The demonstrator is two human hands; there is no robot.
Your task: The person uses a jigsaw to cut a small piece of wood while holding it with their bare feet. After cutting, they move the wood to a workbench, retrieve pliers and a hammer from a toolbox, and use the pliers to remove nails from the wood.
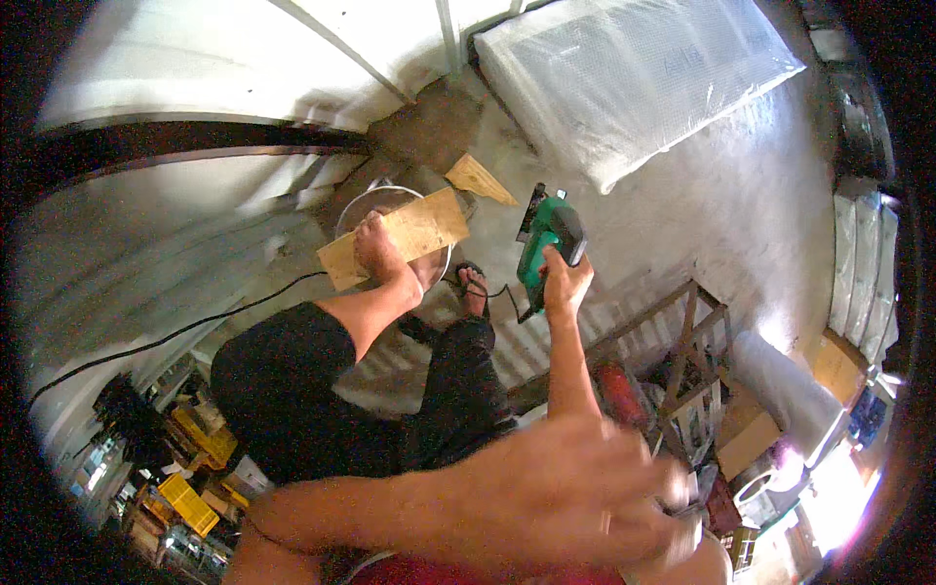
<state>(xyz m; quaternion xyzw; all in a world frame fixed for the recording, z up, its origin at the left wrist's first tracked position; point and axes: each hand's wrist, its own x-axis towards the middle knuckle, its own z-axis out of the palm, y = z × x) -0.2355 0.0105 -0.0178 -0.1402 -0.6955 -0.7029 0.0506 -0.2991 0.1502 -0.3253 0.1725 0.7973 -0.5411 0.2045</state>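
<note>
Nearest the lens, a blurred bare arm (507, 507) crossed the bottom of the frame; I could not tell whose it was. Above it I noted black shorts (283, 390) and a sandalled foot (473, 285) on the concrete floor (702, 214).

Left hand (375, 249): grip pressed flat on a pale wooden board (429, 229), fingers over its near edge, pinning it across the rim of a round metal basin (390, 192). The board lay tilted, both ends overhanging the basin.

Right hand (564, 283): grip closed around the handle of a green power saw (544, 244). The saw sat to the right of the board, near it but not touching. A black cable (195, 327) trailed off left across the floor.

Just beyond the basin lay a small wedge-shaped wood offcut (478, 178). Farther back, a large white panel wrapped in plastic (634, 78).

Progress, as I judged it: I saw no kerf in the visible face of the board, so this piece looked uncut. The offcut suggested some cutting was done. Left: bringing the saw onto the board.
</note>
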